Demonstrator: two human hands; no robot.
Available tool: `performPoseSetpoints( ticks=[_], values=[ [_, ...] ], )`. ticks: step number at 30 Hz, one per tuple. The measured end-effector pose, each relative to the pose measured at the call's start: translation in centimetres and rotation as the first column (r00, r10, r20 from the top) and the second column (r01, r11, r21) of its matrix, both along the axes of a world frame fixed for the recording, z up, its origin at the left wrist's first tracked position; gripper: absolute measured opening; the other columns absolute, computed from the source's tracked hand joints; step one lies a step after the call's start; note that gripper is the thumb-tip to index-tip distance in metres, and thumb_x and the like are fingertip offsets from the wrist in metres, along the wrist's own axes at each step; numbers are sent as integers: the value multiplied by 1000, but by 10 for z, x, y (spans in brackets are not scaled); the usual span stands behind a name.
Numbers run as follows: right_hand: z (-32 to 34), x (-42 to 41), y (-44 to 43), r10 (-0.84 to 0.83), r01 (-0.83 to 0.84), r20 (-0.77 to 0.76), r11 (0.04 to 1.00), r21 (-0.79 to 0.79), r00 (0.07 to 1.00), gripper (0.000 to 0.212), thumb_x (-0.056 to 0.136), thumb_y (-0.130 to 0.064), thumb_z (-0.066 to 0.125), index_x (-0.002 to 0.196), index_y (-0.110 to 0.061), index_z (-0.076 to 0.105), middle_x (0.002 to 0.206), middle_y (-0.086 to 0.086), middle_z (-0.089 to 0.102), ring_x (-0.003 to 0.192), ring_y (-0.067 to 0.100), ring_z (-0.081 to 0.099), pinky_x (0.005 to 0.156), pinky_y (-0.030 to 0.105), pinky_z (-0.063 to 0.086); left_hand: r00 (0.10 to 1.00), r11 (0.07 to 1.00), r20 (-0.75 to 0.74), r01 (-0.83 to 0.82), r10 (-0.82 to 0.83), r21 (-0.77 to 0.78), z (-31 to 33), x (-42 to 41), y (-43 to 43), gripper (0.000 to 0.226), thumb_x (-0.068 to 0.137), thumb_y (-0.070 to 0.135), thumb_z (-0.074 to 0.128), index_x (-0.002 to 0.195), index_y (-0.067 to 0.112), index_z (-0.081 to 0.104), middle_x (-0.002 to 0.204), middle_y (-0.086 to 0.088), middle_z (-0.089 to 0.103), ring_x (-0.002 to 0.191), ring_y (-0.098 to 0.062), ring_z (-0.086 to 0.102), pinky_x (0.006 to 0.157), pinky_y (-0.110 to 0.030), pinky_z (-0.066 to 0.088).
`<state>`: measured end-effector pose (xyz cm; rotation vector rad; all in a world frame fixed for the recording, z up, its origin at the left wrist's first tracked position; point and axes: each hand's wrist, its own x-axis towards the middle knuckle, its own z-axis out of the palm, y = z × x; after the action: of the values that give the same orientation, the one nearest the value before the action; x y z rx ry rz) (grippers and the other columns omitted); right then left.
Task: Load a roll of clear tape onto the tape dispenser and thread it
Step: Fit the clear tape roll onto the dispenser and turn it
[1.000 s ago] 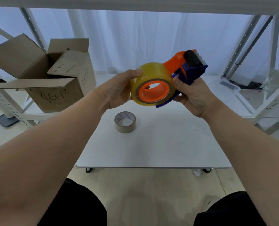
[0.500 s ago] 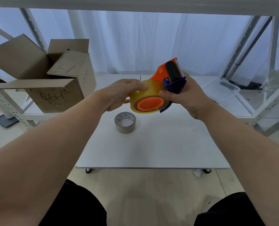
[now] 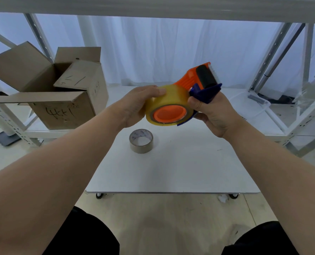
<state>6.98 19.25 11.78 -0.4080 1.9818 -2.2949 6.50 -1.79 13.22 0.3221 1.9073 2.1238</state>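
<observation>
An orange and blue tape dispenser is held in the air above the white table. A roll of clear yellowish tape sits around its orange hub, which faces me. My right hand grips the dispenser from the right, thumb on the blue guard beside the black roller. My left hand wraps the roll's left side, thumb on top of the tape. No loose tape end shows.
A smaller brown tape roll lies flat on the table under my hands. An open cardboard box sits on the low shelf at left. A clear plastic tray rests at right among white rack posts.
Both hands turned the dispenser and dropped a little: the hub faced me fully a second ago, tilted downward half a second ago, and the roller end has since swung back right.
</observation>
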Motion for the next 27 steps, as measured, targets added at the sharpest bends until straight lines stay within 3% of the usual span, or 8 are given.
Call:
performPoseSetpoints(
  ticks=[3, 5, 11, 14, 17, 19, 22, 27],
  values=[
    [3, -1, -2, 63, -56, 32, 981, -187, 998, 85, 51, -36, 87, 122, -8, 51, 105, 8, 67, 93, 22, 68, 74, 39, 57, 996, 973, 11, 83, -87, 215, 6, 3, -4, 51, 58, 27, 82, 104, 14, 64, 89, -3, 73, 80, -18, 70, 68, -30, 57],
    [4, -1, -3, 103, -94, 27, 965, -247, 994, 77, 51, -35, 86, 117, -12, 54, 98, 5, 71, 93, 22, 69, 74, 40, 57, 993, 963, 3, 118, -122, 241, 10, 4, -6, 73, 43, 36, 87, 108, 13, 61, 87, -2, 73, 78, -16, 70, 67, -29, 56],
    [7, -1, -4, 45, -45, -6, 991, -126, 999, 71, 53, -36, 84, 113, -12, 54, 104, 9, 65, 95, 23, 67, 76, 42, 57, 998, 996, 4, 55, -56, 75, 12, 1, -11, 65, 54, 39, 68, 113, 13, 57, 87, 0, 70, 76, -14, 67, 71, -27, 55],
    [6, -2, 0, 21, -22, -28, 999, -28, 999, 62, 52, -35, 81, 106, -17, 58, 102, 6, 66, 92, 20, 69, 74, 36, 57, 999, 999, -20, 32, -33, -37, 9, -2, -11, 54, 60, 37, 69, 109, 16, 60, 100, -1, 68, 89, -18, 65, 88, -33, 51],
    [3, -2, 2, 4, -1, -45, 998, 71, 999, 80, 49, -37, 85, 118, -14, 55, 113, 9, 65, 101, 23, 67, 74, 34, 58, 1000, 990, -11, 26, -28, -140, 7, -2, -11, 57, 61, 40, 70, 112, 17, 61, 118, -6, 63, 110, -25, 59, 101, -39, 44],
    [4, 0, 2, 6, 3, -62, 990, 140, 998, 81, 55, -32, 84, 125, -10, 50, 116, 9, 62, 104, 23, 64, 77, 34, 59, 999, 973, -12, 30, -33, -231, 5, -3, -10, 44, 64, 40, 70, 102, 21, 63, 112, -3, 64, 108, -22, 58, 101, -36, 42],
    [5, 2, 0, 9, 18, -122, 975, 223, 992, 52, 67, -12, 78, 111, -22, 52, 101, -6, 60, 90, 7, 61, 72, 21, 57, 999, 930, -30, 11, -24, -367, 5, -4, -6, 15, 77, 37, 67, 80, 24, 62, 91, 4, 63, 96, -17, 57, 95, -31, 41],
    [6, 3, -3, 11, 40, -182, 962, 270, 983, 47, 69, -6, 79, 104, -22, 52, 96, -9, 60, 84, 3, 62, 69, 22, 56, 998, 890, -61, -46, 20, -454, 6, -1, 6, 27, 80, 43, 66, 92, 20, 65, 101, -2, 68, 99, -23, 62, 89, -35, 49]
  ],
)
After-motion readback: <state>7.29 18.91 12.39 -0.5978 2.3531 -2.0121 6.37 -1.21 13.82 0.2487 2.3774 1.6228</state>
